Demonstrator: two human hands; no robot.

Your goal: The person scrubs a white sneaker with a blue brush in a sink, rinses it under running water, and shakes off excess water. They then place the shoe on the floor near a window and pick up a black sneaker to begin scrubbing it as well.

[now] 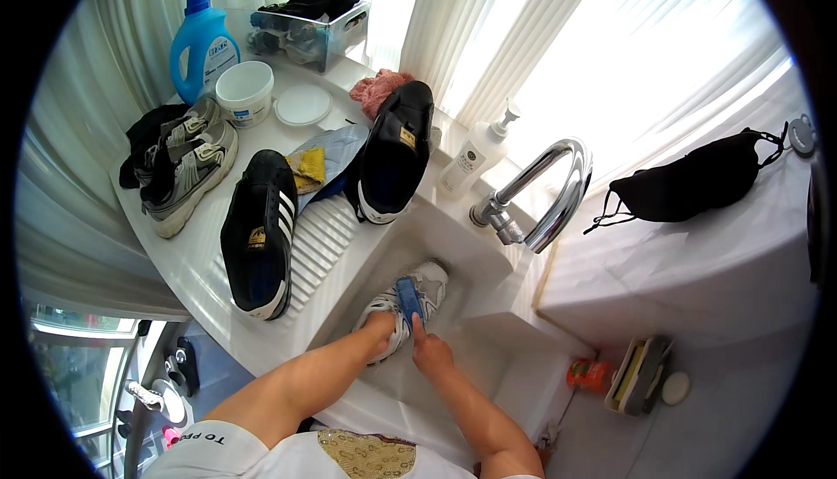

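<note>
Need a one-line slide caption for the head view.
Over the sink, the right hand holds a blue brush against a pale shoe, the left hand at the shoe.

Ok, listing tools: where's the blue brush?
In the head view, just below centre: the blue brush is in the right hand, against the shoe in the sink.

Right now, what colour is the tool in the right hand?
The tool is blue; the head view shows it.
</note>
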